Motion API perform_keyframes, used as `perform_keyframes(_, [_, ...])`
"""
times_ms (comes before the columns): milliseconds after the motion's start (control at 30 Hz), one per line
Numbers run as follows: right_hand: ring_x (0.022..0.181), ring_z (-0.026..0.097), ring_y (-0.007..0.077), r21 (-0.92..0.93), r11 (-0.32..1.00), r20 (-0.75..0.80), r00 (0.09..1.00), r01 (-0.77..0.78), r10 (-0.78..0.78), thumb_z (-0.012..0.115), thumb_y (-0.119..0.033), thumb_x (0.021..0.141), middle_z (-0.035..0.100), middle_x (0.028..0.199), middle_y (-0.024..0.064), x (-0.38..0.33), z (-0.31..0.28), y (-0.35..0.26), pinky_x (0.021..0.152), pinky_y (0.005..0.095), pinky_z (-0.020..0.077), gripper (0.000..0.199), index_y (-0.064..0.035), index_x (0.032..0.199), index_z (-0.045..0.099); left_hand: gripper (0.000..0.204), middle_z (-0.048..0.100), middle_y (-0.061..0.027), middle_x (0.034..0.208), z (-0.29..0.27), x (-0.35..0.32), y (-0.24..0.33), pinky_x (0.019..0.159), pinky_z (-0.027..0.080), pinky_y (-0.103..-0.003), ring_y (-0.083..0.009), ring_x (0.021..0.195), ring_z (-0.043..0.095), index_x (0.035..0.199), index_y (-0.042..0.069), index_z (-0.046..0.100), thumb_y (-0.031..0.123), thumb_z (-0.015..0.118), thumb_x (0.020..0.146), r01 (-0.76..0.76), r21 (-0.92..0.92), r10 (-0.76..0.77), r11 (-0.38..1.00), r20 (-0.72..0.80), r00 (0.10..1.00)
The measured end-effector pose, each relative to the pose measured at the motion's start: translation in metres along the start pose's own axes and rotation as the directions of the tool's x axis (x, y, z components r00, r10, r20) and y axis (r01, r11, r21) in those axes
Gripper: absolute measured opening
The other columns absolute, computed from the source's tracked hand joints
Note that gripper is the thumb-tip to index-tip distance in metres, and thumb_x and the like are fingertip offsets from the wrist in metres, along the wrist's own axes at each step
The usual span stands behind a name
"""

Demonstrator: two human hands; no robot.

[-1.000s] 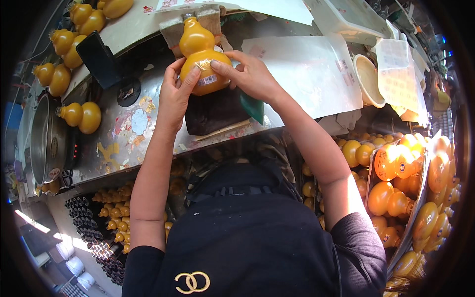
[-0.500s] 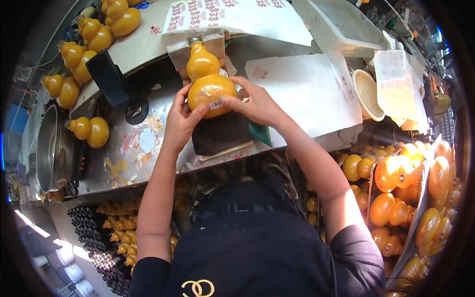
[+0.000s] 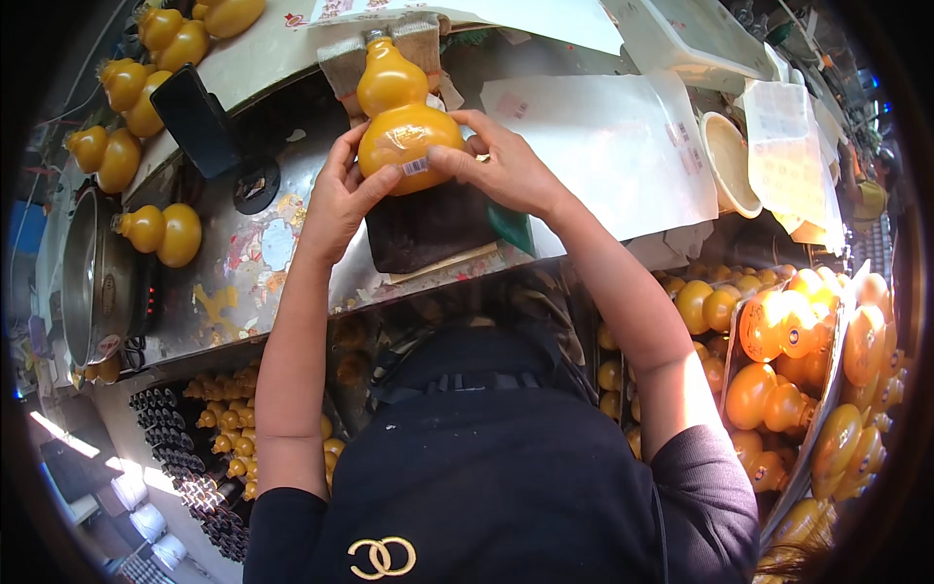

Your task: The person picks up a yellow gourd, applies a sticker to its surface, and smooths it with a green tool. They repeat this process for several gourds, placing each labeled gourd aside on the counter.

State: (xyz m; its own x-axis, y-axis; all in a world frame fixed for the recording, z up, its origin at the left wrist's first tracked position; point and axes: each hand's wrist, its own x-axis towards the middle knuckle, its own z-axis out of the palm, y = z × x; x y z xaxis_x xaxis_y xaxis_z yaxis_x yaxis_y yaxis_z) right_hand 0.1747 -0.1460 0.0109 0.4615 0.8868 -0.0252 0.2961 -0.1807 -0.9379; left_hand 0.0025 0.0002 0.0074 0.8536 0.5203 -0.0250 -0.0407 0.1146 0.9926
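Note:
A glossy orange-yellow gourd-shaped bottle (image 3: 394, 83) lies tilted on the bench, its narrow capped neck pointing away from me and resting against a cloth-wrapped support (image 3: 341, 68). My left hand (image 3: 336, 200) grips the left side of its lower bulb. On the other side my right hand (image 3: 511, 170) holds the same bulb, fingers around it. Between my two thumbs sits a small white barcode label (image 3: 415, 166) on the bulb; the right thumb presses at its right end. Below the bottle is a dark flat pad (image 3: 428, 234), with green material (image 3: 510, 230) at its right.
A phone on a stand (image 3: 199, 122) and a lone gourd bottle (image 3: 161, 234) are at left, near a metal pan (image 3: 88, 282). White sheets (image 3: 613, 161), a beige bowl (image 3: 730, 165) and a plastic tub (image 3: 691, 44) stand right. Crated gourd bottles (image 3: 764, 394) fill the lower right.
The whole bench, with bottle and hands, appears higher in the picture. My right thumb now bears on the label's right end; both hands keep their hold on the bottle.

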Motion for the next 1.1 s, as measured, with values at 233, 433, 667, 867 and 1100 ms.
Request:
perform_keyframes(233, [0.069, 0.057, 0.0134, 0.011, 0.999, -0.025, 0.998, -0.052, 0.053, 0.071, -0.061, 0.075, 0.060, 0.078, 0.0077, -0.003, 0.006, -0.006, 0.062, 0.0266, 0.0449, 0.085, 0.0052, 0.123, 0.051, 0.075, 0.047, -0.0138, 0.133, 0.002, 0.000, 0.000, 0.105, 0.039, -0.032, -0.0211, 0.125, 0.048, 0.140, 0.000, 0.033, 0.028, 0.075, 0.084, 0.024, -0.007, -0.024, 1.000, -0.027, 0.999])
perform_keyframes(433, [0.072, 0.059, 0.0157, 0.001, 0.997, -0.018, 0.997, -0.078, 0.078, 0.072, -0.062, 0.074, 0.062, 0.082, 0.0102, -0.004, 0.005, -0.011, 0.064, 0.0271, 0.0467, 0.087, 0.0067, 0.122, 0.049, 0.074, 0.047, -0.0140, 0.134, 0.000, 0.001, -0.003, 0.105, 0.038, -0.032, -0.0210, 0.126, 0.047, 0.141, -0.001, 0.033, 0.027, 0.074, 0.085, 0.020, -0.029, -0.020, 0.999, -0.013, 1.000])
perform_keyframes(667, [0.089, 0.065, 0.0174, -0.086, 0.995, -0.012, 0.999, -0.051, 0.050, 0.068, -0.052, 0.084, 0.068, 0.091, 0.0151, -0.007, 0.009, -0.012, 0.080, 0.0294, 0.0483, 0.073, 0.0024, 0.126, 0.044, 0.072, 0.048, -0.0138, 0.134, 0.000, 0.000, -0.001, 0.105, 0.038, -0.032, -0.0207, 0.126, 0.047, 0.141, 0.000, 0.033, 0.027, 0.072, 0.087, 0.017, -0.012, -0.017, 1.000, -0.005, 1.000])
perform_keyframes(867, [0.088, 0.065, 0.0167, -0.070, 0.997, -0.012, 1.000, -0.025, 0.024, 0.066, -0.053, 0.085, 0.068, 0.091, 0.0148, -0.007, 0.010, -0.006, 0.079, 0.0290, 0.0484, 0.073, 0.0026, 0.126, 0.044, 0.073, 0.048, -0.0133, 0.134, -0.001, 0.000, -0.003, 0.104, 0.039, -0.032, -0.0206, 0.125, 0.048, 0.142, 0.000, 0.032, 0.028, 0.072, 0.087, -0.002, -0.006, 0.002, 1.000, 0.018, 1.000])
perform_keyframes(1100, [0.083, 0.060, 0.0163, 0.468, 0.842, -0.023, 0.949, -0.268, 0.316, 0.061, -0.065, 0.082, 0.063, 0.087, 0.0090, -0.005, 0.004, 0.000, 0.073, 0.0299, 0.0472, 0.077, 0.0036, 0.116, 0.054, 0.076, 0.046, -0.0131, 0.136, -0.006, 0.002, -0.008, 0.107, 0.035, -0.032, -0.0210, 0.127, 0.045, 0.143, 0.001, 0.031, 0.030, 0.072, 0.087, -0.010, -0.022, 0.010, 1.000, 0.031, 0.999])
